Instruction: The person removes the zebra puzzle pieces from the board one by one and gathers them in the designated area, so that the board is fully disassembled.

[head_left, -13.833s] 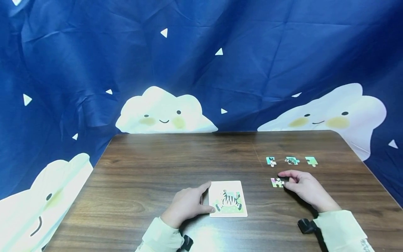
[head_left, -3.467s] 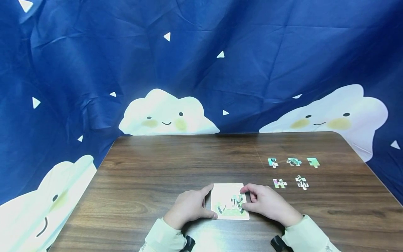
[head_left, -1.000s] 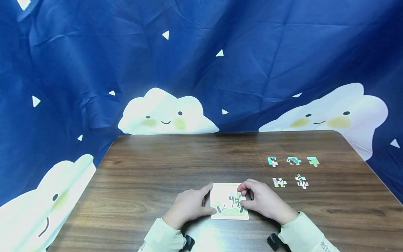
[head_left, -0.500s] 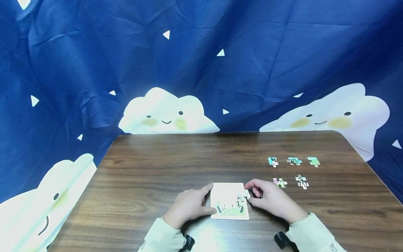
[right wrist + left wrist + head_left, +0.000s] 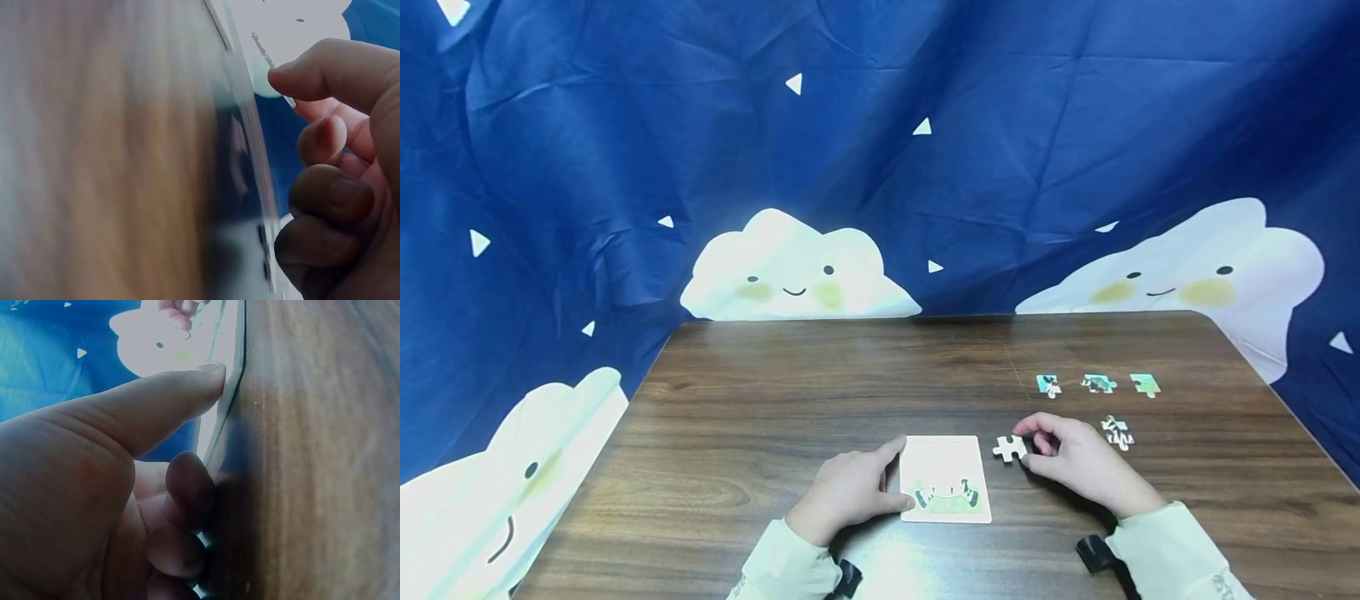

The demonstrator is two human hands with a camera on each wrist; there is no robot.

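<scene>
A square puzzle board point(image 5: 936, 454) lies on the table with a few zebra-leg pieces point(image 5: 947, 497) along its lower part; the area above them shows bare and pale. My left hand point(image 5: 850, 487) holds the board's left side, index finger at the upper corner and thumb near the lower one. In the left wrist view the thumb point(image 5: 200, 387) presses on the board's edge point(image 5: 234, 369). Just right of the board, my right hand point(image 5: 1078, 458) pinches a puzzle piece point(image 5: 1010, 448), which looks whitish. The right wrist view shows this piece point(image 5: 262, 50) nearly edge-on between thumb and index finger.
Several loose puzzle pieces lie at the right: a blue one point(image 5: 1048, 384), a green-blue one point(image 5: 1099, 383), a green one point(image 5: 1146, 384), and a striped one point(image 5: 1117, 432). The wooden table point(image 5: 760, 392) ends at a blue cloud-print curtain point(image 5: 850, 125).
My right hand has moved right, off the board, taking a zebra-body piece with it and uncovering the pale area. It now hides a loose piece. My left hand has stayed.
</scene>
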